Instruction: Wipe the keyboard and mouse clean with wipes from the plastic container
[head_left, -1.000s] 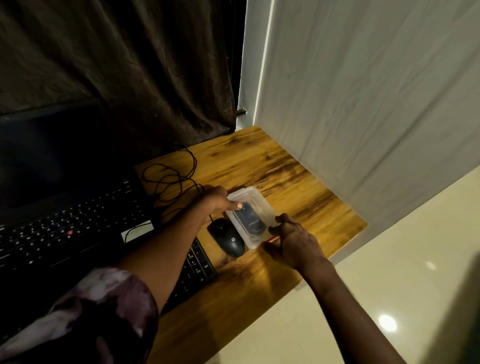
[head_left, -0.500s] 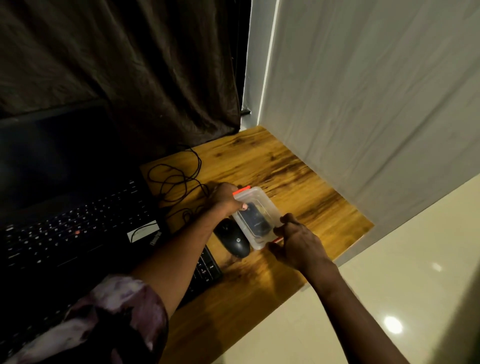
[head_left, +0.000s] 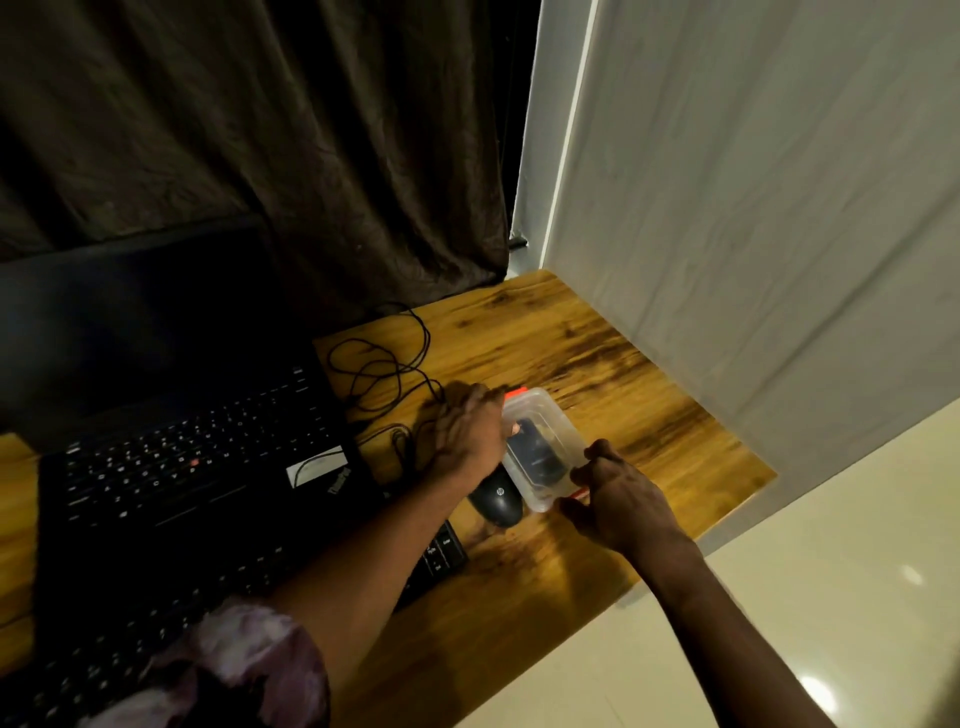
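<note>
Change vs 1 s ago: far red clip (head_left: 514, 393) now shows at the far end of the plastic container (head_left: 545, 423), beside the L hand (head_left: 467, 434). It was hidden then and already out 0.5 s ago. L hand has slid from the far-left corner to lie along the container's left side, thumb on the clear lid. R hand (head_left: 621, 501) stays at the near end, fingers curled at the corner by the near red clip (head_left: 579, 493). So both hands are clamped on the box, one per end, apart from each other. Container is on the wooden desk (head_left: 597, 358), just right of the mouse (head_left: 496, 504); its near-left corner overlaps the mouse in view, can't tell if they touch. Dark item inside, seen thru the lid, can't ID it. Counts: 1 container, 2 red clips, 1 mouse, 1 laptop (head_left: 182, 457) w/ its own keys, 1 separate keyboard (head_left: 444, 553) mostly hidden under the L forearm, 1 tangle of black cable (head_left: 384, 358) behind the L hand, 2 hands, 1 patterned sleeve (head_left: 244, 665).
</note>
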